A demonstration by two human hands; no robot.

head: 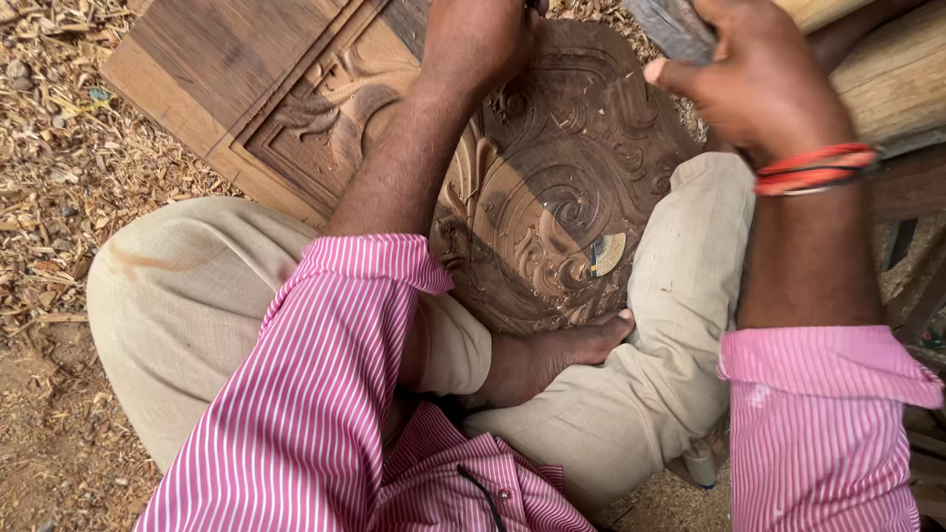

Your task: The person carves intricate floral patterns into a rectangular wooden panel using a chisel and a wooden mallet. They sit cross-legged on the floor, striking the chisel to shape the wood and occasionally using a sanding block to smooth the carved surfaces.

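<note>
Ground: bare earth (44, 433) strewn with wood chips (59, 148); the person sat on it, so the work lay low and within reach.
Carved panel (552, 187): dark wood with scroll relief, laid flat ahead of the folded legs (187, 296), one edge beside the bare foot (576, 345), probably to steady it.
Log (892, 79): pale, at upper right, beside the panel.
Left hand (483, 34): closed, pressed down over the carving; any tool inside was hidden.
Right hand (764, 84): raised above the panel, clenched on a grey striking tool (670, 25); red wristbands (813, 167) below.
</note>
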